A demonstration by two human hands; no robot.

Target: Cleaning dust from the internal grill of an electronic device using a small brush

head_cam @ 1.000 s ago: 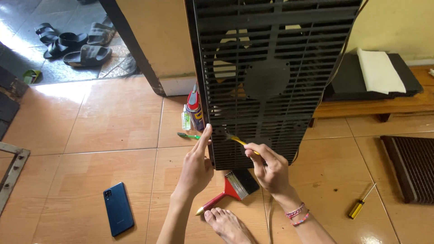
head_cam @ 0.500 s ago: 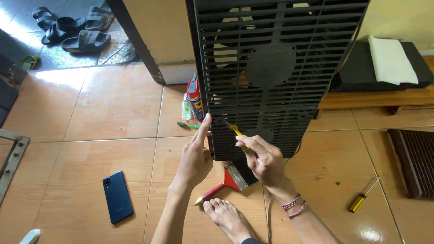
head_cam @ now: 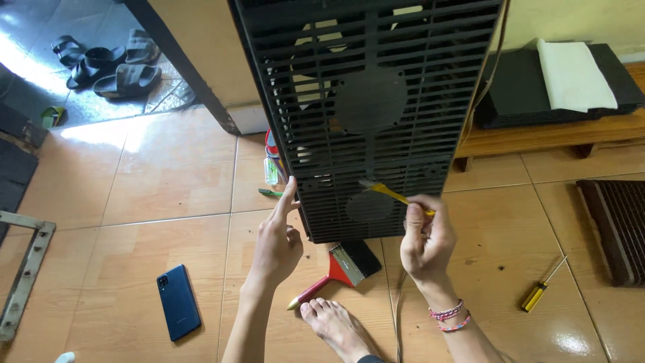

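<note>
One big black slatted grille [head_cam: 366,114] stands upright on the tiled floor [head_cam: 168,175], leaning a little away from the person, with two round solid discs in its face, a large one above and a small one near the bottom edge. Two hands on it. The left hand [head_cam: 277,245] is flat and open, fingers stretched upward and together, pressed against the grille's lower left edge; it grips nothing, just braces. The right hand [head_cam: 424,238] is curled tight, fingers closed around the handle of one small yellow-handled brush [head_cam: 388,193], which slants up and to the left so its bristle end touches the slats just above the small disc. Two beaded bracelets [head_cam: 449,317] sit on that right wrist. One bare foot [head_cam: 334,321] pokes in between the forearms.

On the floor: one red-handled paintbrush [head_cam: 336,271] lying just below the grille's bottom edge, one blue phone [head_cam: 178,302] well off to the left, one yellow-handled screwdriver [head_cam: 541,288] off to the right. One spray can [head_cam: 271,160] with a red top stands just behind the grille's left edge. Top left, I count about four dark sandals [head_cam: 107,64] near the doorway. At the right edge lies one dark ribbed panel [head_cam: 618,228], and a low wooden bench [head_cam: 557,131] carries a black pad with one white sheet [head_cam: 571,74].
</note>
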